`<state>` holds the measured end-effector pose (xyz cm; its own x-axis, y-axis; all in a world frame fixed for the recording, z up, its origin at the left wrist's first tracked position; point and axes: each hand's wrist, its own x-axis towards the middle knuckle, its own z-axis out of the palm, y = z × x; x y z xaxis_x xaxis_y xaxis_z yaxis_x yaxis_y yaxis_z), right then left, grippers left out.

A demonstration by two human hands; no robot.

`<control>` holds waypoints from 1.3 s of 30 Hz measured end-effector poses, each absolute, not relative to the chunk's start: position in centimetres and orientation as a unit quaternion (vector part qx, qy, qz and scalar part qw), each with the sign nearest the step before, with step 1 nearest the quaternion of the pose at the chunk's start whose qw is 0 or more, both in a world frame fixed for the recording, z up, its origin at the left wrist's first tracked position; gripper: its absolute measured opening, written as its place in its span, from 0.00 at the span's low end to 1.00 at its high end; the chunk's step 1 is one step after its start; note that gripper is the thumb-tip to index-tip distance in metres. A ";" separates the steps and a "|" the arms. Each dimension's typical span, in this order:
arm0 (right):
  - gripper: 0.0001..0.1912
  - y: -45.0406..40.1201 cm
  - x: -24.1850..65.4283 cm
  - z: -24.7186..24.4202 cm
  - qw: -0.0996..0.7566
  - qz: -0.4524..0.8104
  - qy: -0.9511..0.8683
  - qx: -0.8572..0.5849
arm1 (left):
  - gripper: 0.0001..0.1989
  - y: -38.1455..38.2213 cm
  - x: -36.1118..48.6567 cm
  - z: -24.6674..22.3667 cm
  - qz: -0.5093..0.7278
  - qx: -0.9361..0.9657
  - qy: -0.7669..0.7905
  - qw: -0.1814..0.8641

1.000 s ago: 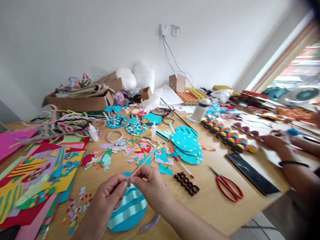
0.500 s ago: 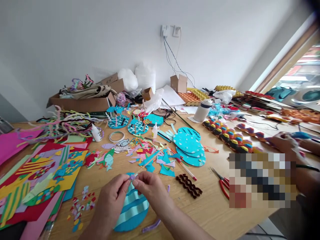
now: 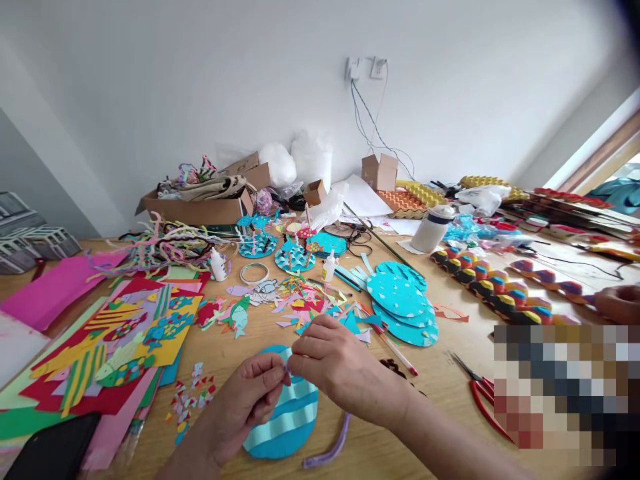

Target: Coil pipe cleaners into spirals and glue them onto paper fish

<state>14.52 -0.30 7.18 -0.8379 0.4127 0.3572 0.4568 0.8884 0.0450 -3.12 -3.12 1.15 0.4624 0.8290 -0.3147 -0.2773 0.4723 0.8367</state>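
Above a blue paper oval (image 3: 285,433) with pale wavy strips, my left hand (image 3: 257,390) and my right hand (image 3: 327,357) meet fingertip to fingertip. Both pinch a small purple piece (image 3: 287,369), mostly covered by the fingers. A purple fuzzy stem (image 3: 334,453) lies on the table just right of the oval. Partly behind my right forearm is a brown wavy stem (image 3: 395,367).
Red-handled scissors (image 3: 483,387) lie at the right, beside a blurred-out patch. Blue ovals (image 3: 400,293), paper scraps (image 3: 310,293), glue bottles (image 3: 329,267) and a colourful paper stack (image 3: 130,333) surround the work. Another person's hand (image 3: 620,305) is at the right edge.
The view has swung left, so the table things appear further right. My right hand has rolled over, its back now facing up, and covers more of the purple piece.
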 end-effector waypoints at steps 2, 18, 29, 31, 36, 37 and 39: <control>0.12 -0.4 14.3 6.6 0.171 -0.058 -0.952 -0.245 | 0.14 -3.2 -2.9 1.1 0.366 0.391 0.396 0.746; 0.08 -0.1 13.7 5.5 0.142 0.053 -0.911 -0.383 | 0.11 -2.0 -3.2 3.0 0.330 0.643 0.495 0.483; 0.08 -0.4 15.0 6.0 0.206 0.126 -0.874 -0.422 | 0.10 -0.8 -5.2 5.3 0.350 0.641 0.502 0.463; 0.08 -0.6 15.1 5.8 0.248 0.155 -0.842 -0.454 | 0.17 -0.9 -5.9 5.6 0.447 0.586 0.512 0.442; 0.07 -1.1 14.2 4.8 0.318 0.243 -0.790 -0.465 | 0.22 -1.7 -4.7 4.3 0.530 0.457 0.493 0.517; 0.07 -1.2 13.9 4.6 0.325 0.260 -0.782 -0.464 | 0.22 -1.9 -4.1 3.8 0.508 0.451 0.484 0.552; 0.07 -1.5 13.2 4.1 0.338 0.291 -0.768 -0.460 | 0.20 -2.2 -2.7 2.8 0.484 0.453 0.462 0.590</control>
